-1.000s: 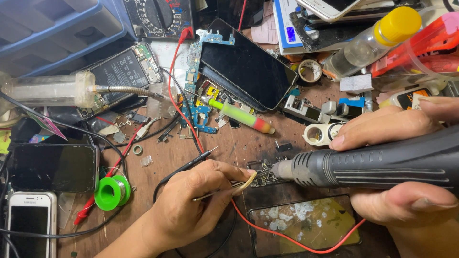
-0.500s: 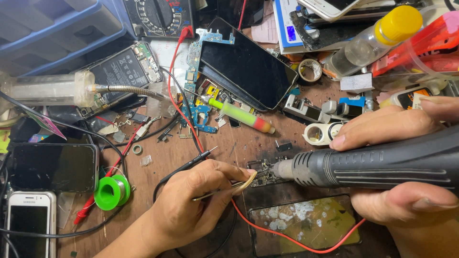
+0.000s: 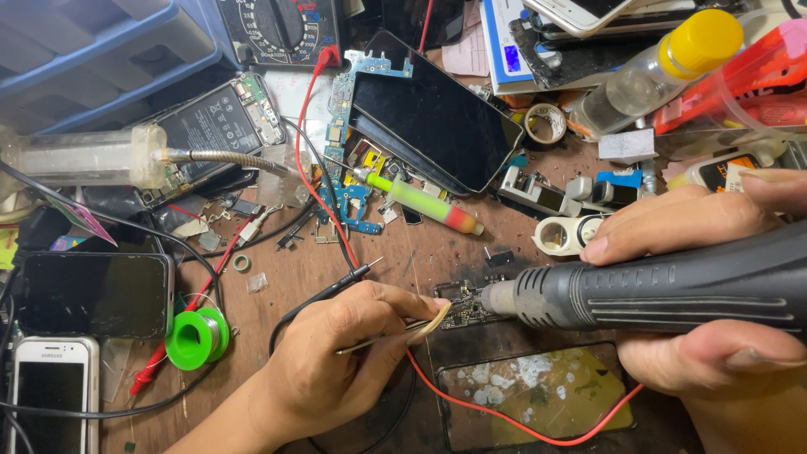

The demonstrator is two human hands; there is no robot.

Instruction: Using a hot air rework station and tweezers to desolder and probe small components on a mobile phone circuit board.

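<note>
My right hand (image 3: 714,286) grips a thick black hot-air gun handle (image 3: 656,290), its metal nozzle aimed left at a small dark circuit board (image 3: 465,304) on the wooden bench. My left hand (image 3: 336,370) pinches metal tweezers (image 3: 395,335), whose tips reach the board's left edge. A red wire (image 3: 504,416) runs under both hands.
A black phone (image 3: 437,109) lies on a blue board behind a green flux syringe (image 3: 424,202). A green solder spool (image 3: 197,336), two phones (image 3: 92,294) at left, a multimeter (image 3: 282,29), tape rolls (image 3: 559,235), a yellow-capped bottle (image 3: 656,71) and a cracked glass panel (image 3: 538,395) crowd the bench.
</note>
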